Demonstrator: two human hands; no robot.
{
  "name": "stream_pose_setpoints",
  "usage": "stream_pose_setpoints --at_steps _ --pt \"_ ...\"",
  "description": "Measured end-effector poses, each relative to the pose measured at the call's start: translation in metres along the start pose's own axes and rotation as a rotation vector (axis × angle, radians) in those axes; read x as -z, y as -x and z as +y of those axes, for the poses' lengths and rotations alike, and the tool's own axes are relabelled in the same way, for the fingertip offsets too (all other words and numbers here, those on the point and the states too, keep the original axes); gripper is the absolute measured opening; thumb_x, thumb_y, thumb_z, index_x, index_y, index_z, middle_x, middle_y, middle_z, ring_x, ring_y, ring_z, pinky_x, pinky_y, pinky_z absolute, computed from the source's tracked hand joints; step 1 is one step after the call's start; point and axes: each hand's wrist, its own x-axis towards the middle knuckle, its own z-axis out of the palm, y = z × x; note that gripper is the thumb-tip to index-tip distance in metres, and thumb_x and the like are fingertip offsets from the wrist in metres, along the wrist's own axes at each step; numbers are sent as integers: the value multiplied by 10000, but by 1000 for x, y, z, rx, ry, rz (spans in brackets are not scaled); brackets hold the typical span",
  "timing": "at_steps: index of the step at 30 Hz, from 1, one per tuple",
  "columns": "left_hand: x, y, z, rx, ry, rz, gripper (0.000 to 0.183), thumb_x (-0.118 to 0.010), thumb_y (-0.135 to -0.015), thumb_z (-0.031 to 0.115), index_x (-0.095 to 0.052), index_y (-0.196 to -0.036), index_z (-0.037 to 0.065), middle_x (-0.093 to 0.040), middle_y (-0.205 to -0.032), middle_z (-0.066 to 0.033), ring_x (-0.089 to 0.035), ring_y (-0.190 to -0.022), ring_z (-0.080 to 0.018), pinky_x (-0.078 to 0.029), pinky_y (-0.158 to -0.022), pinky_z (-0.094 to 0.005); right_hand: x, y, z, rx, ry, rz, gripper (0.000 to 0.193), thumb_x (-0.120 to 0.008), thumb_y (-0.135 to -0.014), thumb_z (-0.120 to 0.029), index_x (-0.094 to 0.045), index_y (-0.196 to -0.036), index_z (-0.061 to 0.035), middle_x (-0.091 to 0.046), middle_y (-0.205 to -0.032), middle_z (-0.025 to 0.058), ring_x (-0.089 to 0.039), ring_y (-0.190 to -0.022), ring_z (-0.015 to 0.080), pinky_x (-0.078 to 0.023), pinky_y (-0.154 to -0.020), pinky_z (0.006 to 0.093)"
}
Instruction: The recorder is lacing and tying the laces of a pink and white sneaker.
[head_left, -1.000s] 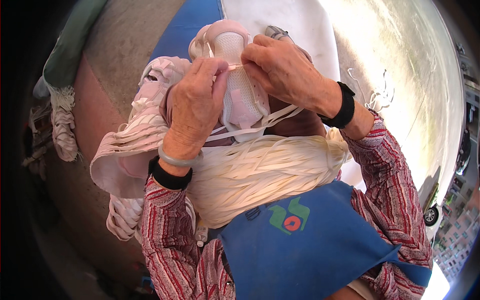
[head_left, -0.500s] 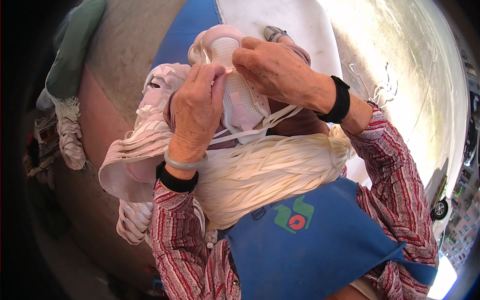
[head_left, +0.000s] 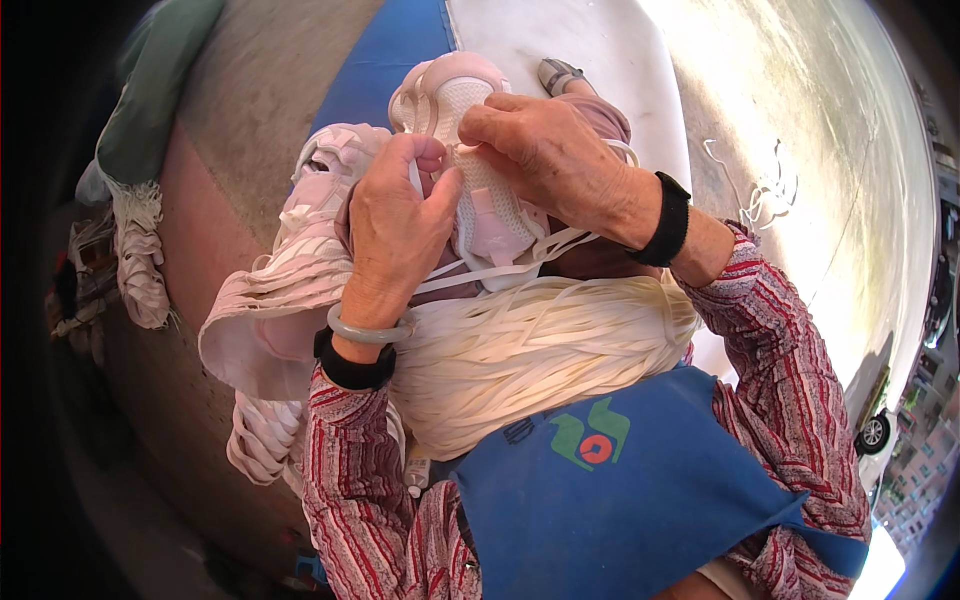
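A pink-and-white sneaker (head_left: 492, 225) with a mesh tongue lies sole away from me over my lap, its toe pointing away. Over its lacing area, my right hand (head_left: 565, 165) is closed, thumb and forefinger pinching a white shoelace at the eyelets. My left hand (head_left: 400, 215) is at the shoe's left side, fingers curled and thumb a little apart from the forefinger, with lace running into the curled fingers. Loose shoelace ends (head_left: 515, 268) trail across the shoe's near end. A thick bundle of cream shoelaces (head_left: 545, 350) lies across my lap, just nearer to me.
Left of my left hand are another pink-and-white shoe (head_left: 335, 165) and a pile of white laces (head_left: 270, 300). A blue apron (head_left: 640, 470) covers my lap. Loose laces (head_left: 770, 190) lie on the floor at the right. A green cloth bundle (head_left: 165, 90) is at the far left.
My left thumb has parted from the forefinger, where they were pinched together before. My right hand has shifted slightly left and nearer. The shoe sits slightly further right in the picture.
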Motion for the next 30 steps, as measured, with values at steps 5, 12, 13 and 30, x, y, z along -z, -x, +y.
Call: stream_pose_setpoints --at_steps 5,12,13,30 --pt "0 0 2 -7 -10 24 183 -681 -838 119 -635 -979 11 -673 -879 -127 -654 -730 -249 -516 -680 -358 5 4 -5 -15 120 -32 160 -613 -796 -15 -598 -955 -5 -636 -895 162 -652 -820 360 -527 -686 437" --pt "0 -7 5 -87 -103 40 132 -671 -842 107 -634 -940 26 -665 -883 -129 -654 -729 -271 -512 -662 -366 3 0 -9 -104 168 -30 222 -632 -807 -3 -586 -1023 -31 -644 -915 142 -653 -796 331 -480 -681 389" --pt "-2 -8 6 -137 -129 32 126 -671 -841 102 -631 -931 23 -661 -882 -131 -653 -731 -283 -511 -659 -375 3 2 -7 -103 189 -11 223 -633 -808 -8 -589 -1026 -34 -646 -921 140 -653 -796 331 -484 -680 399" --pt "40 9 13 132 115 -141 65 -614 -909 76 -603 -874 23 -543 -731 3 -526 -642 -64 -536 -585 -235 -2 -5 -7 38 -58 -17 175 -621 -833 -39 -621 -1000 14 -611 -962 155 -662 -846 345 -536 -749 430"
